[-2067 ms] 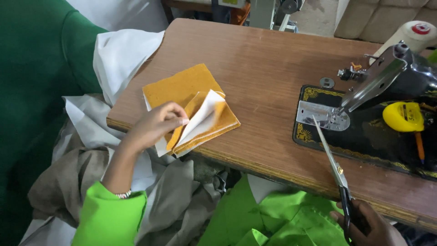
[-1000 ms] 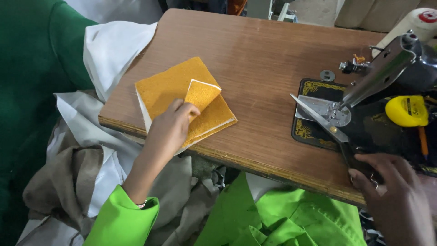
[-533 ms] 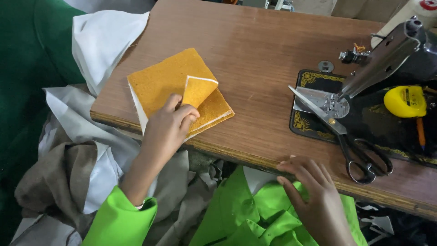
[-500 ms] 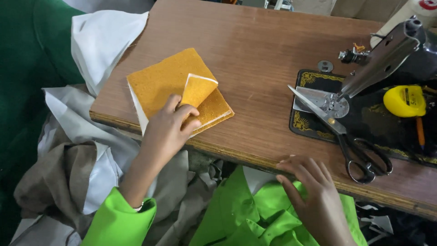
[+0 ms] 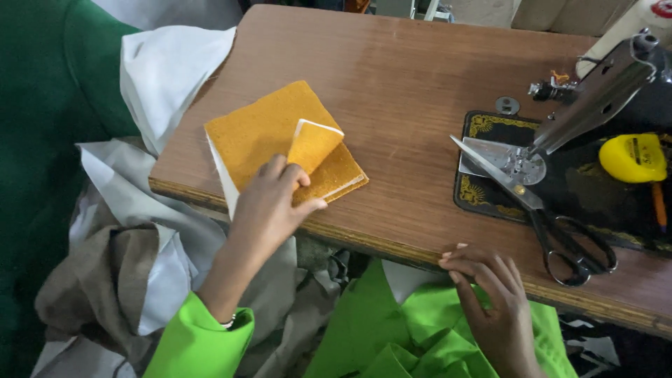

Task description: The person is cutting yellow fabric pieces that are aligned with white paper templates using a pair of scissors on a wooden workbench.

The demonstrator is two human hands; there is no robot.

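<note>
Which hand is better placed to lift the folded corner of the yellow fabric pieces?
Left. The left hand already rests on the yellow fabric pieces, fingers at the folded corner. The right hand is at the table edge over green cloth, apart from the pieces.

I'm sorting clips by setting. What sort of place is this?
Most likely a tailoring or sewing workshop. A black sewing machine is set into the brown wooden table, with steel scissors and a yellow tape measure on its bed. The left hand presses a stack of orange fabric squares.
</note>
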